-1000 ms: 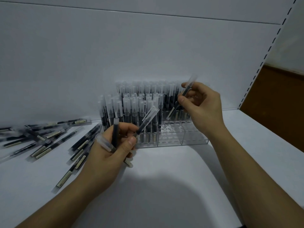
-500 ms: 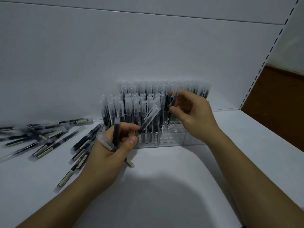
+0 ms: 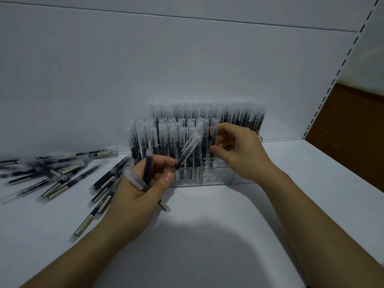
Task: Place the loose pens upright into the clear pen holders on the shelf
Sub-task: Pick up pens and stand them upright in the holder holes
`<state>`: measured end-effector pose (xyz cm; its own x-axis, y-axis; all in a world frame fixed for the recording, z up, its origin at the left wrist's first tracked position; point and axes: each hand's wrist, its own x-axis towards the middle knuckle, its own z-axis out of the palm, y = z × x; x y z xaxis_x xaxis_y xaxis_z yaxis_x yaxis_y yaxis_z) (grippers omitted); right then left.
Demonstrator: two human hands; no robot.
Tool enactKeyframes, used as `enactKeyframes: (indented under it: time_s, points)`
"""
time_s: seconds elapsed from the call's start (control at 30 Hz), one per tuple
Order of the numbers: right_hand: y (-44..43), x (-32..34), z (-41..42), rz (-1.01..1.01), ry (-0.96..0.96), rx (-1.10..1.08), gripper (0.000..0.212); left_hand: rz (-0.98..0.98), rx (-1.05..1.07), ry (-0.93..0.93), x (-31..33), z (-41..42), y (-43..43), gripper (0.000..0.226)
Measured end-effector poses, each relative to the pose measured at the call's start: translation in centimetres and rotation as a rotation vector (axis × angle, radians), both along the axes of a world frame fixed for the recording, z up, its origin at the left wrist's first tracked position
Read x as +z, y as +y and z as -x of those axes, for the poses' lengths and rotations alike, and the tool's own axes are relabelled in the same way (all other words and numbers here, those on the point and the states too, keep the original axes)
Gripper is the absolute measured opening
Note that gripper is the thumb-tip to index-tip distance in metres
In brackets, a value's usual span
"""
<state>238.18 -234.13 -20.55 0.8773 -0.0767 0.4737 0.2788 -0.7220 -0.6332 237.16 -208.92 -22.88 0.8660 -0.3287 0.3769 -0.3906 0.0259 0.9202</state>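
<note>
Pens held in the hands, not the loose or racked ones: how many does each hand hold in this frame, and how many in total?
Dark pens with clear caps in the left hand: 3
Dark pen with clear cap in the right hand: 1
Total: 4

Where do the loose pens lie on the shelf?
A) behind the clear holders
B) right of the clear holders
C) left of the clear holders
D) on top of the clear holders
C: the loose pens lie scattered on the white shelf to the left of the clear holders.
</note>
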Motion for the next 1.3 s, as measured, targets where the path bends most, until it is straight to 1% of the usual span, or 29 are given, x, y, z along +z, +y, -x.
enactKeyframes:
  time_s: [0.07,0.17,0.2,0.23,0.3,0.37,0.4,0.47,0.53,0.6,0.67,0.7,0.77,0.83,0.97,1.07,1.13,1.17,1.2,1.23,1.3]
  points:
    - [0.0,0.0,-0.1,-0.006,0.017,-0.002,0.032,-0.004,0.007,0.000,0.0,0.0,0.0,0.019]
    - [-0.1,0.2,0.2,-0.013,0.040,-0.013,0.047,-0.013,0.010,-0.011,-0.1,0.0,0.0,0.017]
    - [0.1,0.4,0.4,-0.014,0.022,-0.028,0.051,-0.011,0.013,-0.014,-0.2,0.0,0.1,0.017]
    - [0.3,0.5,0.6,-0.036,-0.024,-0.039,0.050,-0.002,0.017,-0.011,-0.2,0.0,0.0,0.016]
    - [1.2,1.1,1.0,-0.178,-0.177,-0.028,0.032,0.024,0.017,0.005,-0.2,0.0,0.0,0.015]
    - [2.1,2.0,1.7,-0.388,-0.281,0.037,0.010,0.025,0.025,-0.009,-0.2,-0.1,-0.1,0.018]
    - [2.3,2.3,2.0,-0.469,-0.288,0.072,0.011,0.017,0.029,-0.022,-0.2,-0.1,-0.1,0.020]
    - [2.6,2.6,2.4,-0.531,-0.236,0.163,0.017,0.005,0.033,-0.039,-0.2,-0.1,-0.1,0.022]
    - [2.9,2.6,2.6,-0.525,-0.111,0.318,0.016,0.001,0.036,-0.049,-0.3,-0.1,-0.1,0.023]
    - [3.2,2.2,2.5,-0.504,0.031,0.446,0.027,0.011,0.030,-0.064,-0.2,0.0,-0.4,0.020]
    - [3.5,2.0,2.4,-0.470,0.101,0.516,0.023,0.033,0.002,-0.062,-0.2,0.1,-0.5,0.011]
    - [3.6,1.9,2.4,-0.457,0.113,0.537,0.019,0.040,-0.007,-0.054,-0.2,0.2,-0.6,0.010]
    - [3.5,1.9,2.4,-0.444,0.110,0.530,0.015,0.035,-0.028,-0.050,-0.2,0.2,-0.6,0.012]
    - [3.0,2.1,2.3,-0.491,0.075,0.488,0.014,0.010,-0.050,-0.067,-0.2,0.3,-0.6,0.013]
    - [1.4,3.0,2.1,-0.812,0.040,0.456,0.010,-0.026,-0.007,-0.123,-0.5,-0.2,-0.5,0.028]
    - [0.2,3.7,2.1,-0.949,0.026,0.411,0.012,-0.006,-0.037,-0.088,-0.7,-0.3,-0.4,0.034]
    - [-0.4,3.9,2.0,-0.977,0.020,0.369,0.013,-0.023,-0.083,-0.063,-0.8,-0.3,-0.2,0.037]
    - [-0.6,3.9,2.0,-0.979,0.016,0.354,0.013,-0.015,-0.135,-0.037,-0.9,-0.4,-0.1,0.032]
    - [-0.7,3.8,2.0,-0.973,0.008,0.340,0.013,0.007,-0.207,0.007,-1.0,-0.3,0.0,0.021]
    - [-0.8,3.8,2.0,-0.961,-0.005,0.321,0.014,0.010,-0.272,0.049,-1.1,-0.3,0.1,0.015]
    - [-1.0,3.7,1.9,-0.897,-0.049,0.261,0.016,-0.037,-0.307,0.035,-1.0,-0.2,0.2,0.033]
